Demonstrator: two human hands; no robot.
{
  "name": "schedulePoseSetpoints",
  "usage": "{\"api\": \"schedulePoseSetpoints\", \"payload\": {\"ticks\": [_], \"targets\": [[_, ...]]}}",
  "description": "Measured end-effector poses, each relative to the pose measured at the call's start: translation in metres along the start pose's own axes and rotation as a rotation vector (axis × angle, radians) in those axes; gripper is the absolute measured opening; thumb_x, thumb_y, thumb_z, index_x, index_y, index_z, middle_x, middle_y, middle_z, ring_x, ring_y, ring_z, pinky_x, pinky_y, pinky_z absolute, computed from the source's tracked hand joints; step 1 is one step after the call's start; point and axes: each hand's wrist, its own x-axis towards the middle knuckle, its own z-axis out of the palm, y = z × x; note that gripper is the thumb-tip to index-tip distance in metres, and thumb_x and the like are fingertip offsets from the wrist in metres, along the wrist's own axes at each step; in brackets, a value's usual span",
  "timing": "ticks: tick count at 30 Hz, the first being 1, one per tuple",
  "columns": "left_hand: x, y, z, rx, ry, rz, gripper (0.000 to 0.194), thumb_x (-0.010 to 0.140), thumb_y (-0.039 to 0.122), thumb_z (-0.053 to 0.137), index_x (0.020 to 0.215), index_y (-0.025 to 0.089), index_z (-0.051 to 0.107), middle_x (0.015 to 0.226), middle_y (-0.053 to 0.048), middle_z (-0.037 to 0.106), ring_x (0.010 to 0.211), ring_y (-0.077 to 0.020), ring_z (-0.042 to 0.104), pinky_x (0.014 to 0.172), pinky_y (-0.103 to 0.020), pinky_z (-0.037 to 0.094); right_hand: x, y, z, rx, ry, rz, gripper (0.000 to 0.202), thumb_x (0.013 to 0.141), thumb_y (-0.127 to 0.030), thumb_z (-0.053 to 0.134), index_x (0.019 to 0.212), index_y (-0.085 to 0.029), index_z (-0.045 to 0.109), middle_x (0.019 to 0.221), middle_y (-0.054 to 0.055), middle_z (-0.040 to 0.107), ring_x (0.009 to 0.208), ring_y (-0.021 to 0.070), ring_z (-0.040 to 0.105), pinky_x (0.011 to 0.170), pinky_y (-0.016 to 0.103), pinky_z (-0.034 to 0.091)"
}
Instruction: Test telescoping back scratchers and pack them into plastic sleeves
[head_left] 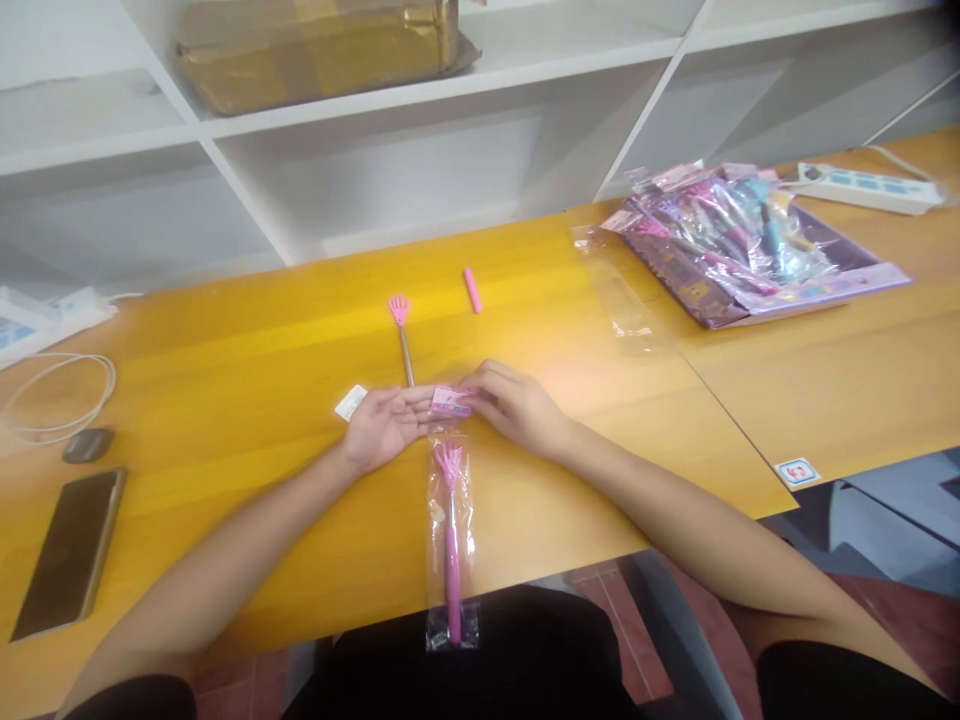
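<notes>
A pink hand-shaped back scratcher (453, 540) in a clear plastic bag (468, 500) lies in front of me, its handle end past the table's front edge. Fingers of my right hand (521, 405) pinch the right side of the bag's pink header card (448, 402). Palm up with fingers stretched out, my left hand (386, 425) is at the card's left side. Beyond it lies an unbagged back scratcher (402, 325) with a pink head and metal rod; its lower end is hidden. A separate pink tube (472, 290) rests farther back. Beside my left thumb is a white card (351, 402).
An open display box (705, 295) at right holds several bagged back scratchers. A clear empty bag (619, 290) lies left of it. Power strips (870, 187) sit at both sides. A phone (71, 550), dark mouse-like object (88, 445) and white cable (112, 385) are at left. Shelves stand behind.
</notes>
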Motion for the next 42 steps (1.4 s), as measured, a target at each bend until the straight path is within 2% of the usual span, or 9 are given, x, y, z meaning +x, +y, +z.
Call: {"api": "schedulePoseSetpoints", "payload": {"ticks": [6,12,22,26,29,32,35,39,42], "targets": [[0.000,-0.001,0.000,0.016,0.015,0.000,0.069,0.097,0.053,0.049,0.142,0.005,0.070,0.140,-0.025,0.072,0.136,-0.0431,0.063,0.122,-0.062,0.036,-0.001,-0.001,-0.003,0.006,-0.069,-0.022,0.018,0.110,-0.021,0.059,0.124,-0.024,0.071,0.112,0.010,0.069,0.099,0.0243,0.070,0.085,0.040,0.062],[-0.001,0.001,0.002,-0.012,0.052,0.011,0.068,0.097,0.052,0.051,0.142,0.004,0.069,0.147,-0.025,0.067,0.139,-0.0423,0.060,0.123,-0.059,0.036,-0.001,-0.006,-0.003,0.034,-0.116,-0.008,0.016,0.110,-0.022,0.060,0.118,-0.023,0.074,0.107,0.009,0.064,0.092,0.0216,0.066,0.084,0.039,0.061],[-0.002,0.003,0.006,0.013,0.029,0.019,0.067,0.098,0.052,0.049,0.143,0.006,0.069,0.150,-0.024,0.066,0.142,-0.0422,0.058,0.122,-0.058,0.038,-0.002,-0.007,-0.005,0.063,-0.147,0.014,0.017,0.109,-0.021,0.059,0.120,-0.023,0.072,0.106,0.008,0.063,0.086,0.0201,0.064,0.080,0.038,0.059],[-0.002,0.005,0.008,0.025,0.029,0.028,0.068,0.098,0.052,0.050,0.145,0.006,0.067,0.152,-0.024,0.064,0.146,-0.0416,0.055,0.123,-0.058,0.037,-0.002,-0.004,-0.001,0.068,-0.037,0.131,0.036,0.107,-0.023,0.065,0.142,-0.025,0.059,0.109,0.007,0.064,0.076,0.0176,0.061,0.070,0.034,0.057],[-0.001,0.006,0.009,0.041,-0.012,0.018,0.068,0.097,0.052,0.051,0.147,0.007,0.066,0.156,-0.023,0.061,0.149,-0.0412,0.053,0.123,-0.057,0.037,-0.004,0.003,0.005,0.177,0.005,0.214,0.045,0.103,-0.029,0.073,0.144,-0.025,0.054,0.113,0.006,0.067,0.071,0.0150,0.061,0.066,0.032,0.056],[-0.001,0.004,0.008,0.062,-0.032,0.018,0.066,0.098,0.052,0.052,0.144,0.009,0.069,0.153,-0.022,0.064,0.146,-0.0402,0.056,0.122,-0.056,0.040,-0.004,0.006,0.011,0.294,0.010,0.282,0.039,0.103,-0.036,0.075,0.137,-0.024,0.059,0.105,0.004,0.072,0.069,0.0144,0.062,0.065,0.030,0.054],[-0.001,0.003,0.008,0.080,-0.031,0.034,0.060,0.098,0.052,0.054,0.142,0.014,0.071,0.150,-0.019,0.067,0.140,-0.0381,0.061,0.117,-0.055,0.045,-0.003,0.005,0.012,0.328,0.069,0.318,0.034,0.101,-0.040,0.078,0.128,-0.023,0.065,0.091,0.002,0.072,0.067,0.0149,0.061,0.065,0.030,0.052],[0.000,0.002,0.010,0.121,-0.050,0.048,0.050,0.100,0.049,0.058,0.138,0.020,0.074,0.145,-0.016,0.070,0.135,-0.0346,0.064,0.114,-0.053,0.049,-0.001,-0.001,0.009,0.271,0.141,0.252,0.020,0.101,-0.034,0.078,0.117,-0.024,0.073,0.087,0.001,0.069,0.067,0.0142,0.059,0.067,0.030,0.051],[-0.001,0.002,0.010,0.207,-0.101,0.046,0.042,0.100,0.044,0.062,0.133,0.022,0.077,0.141,-0.015,0.073,0.132,-0.0333,0.067,0.117,-0.053,0.048,0.001,-0.002,0.006,0.215,0.179,0.237,0.011,0.102,-0.032,0.076,0.110,-0.025,0.076,0.087,0.001,0.064,0.069,0.0147,0.058,0.068,0.031,0.051]]}}
